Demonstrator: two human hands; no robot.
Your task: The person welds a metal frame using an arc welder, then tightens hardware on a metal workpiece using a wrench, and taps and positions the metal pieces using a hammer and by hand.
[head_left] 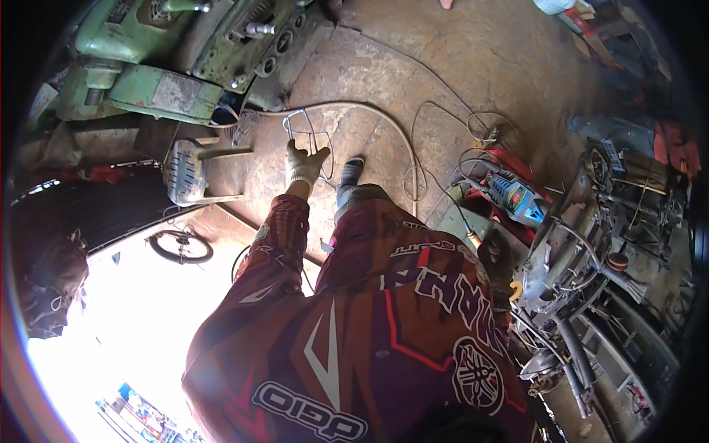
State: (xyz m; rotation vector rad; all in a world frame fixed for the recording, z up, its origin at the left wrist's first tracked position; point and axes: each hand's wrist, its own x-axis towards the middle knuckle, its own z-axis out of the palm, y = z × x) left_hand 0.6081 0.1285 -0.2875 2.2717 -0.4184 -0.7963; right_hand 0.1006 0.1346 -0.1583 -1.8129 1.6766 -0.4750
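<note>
Pale-gloved left hand (304, 164), mine, thumb and forefinger apart, I cannot tell whether gripping, overlapping one thin, silvery, angular metal frame (309, 123).

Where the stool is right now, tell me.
In the head view, the stool is left of the gloved left hand, above the black tyre and below the green machine.

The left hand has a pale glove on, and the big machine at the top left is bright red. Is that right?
Not quite: the big machine at the top left is green, not bright red, as the head view shows. The left hand does have a pale glove on.
</note>
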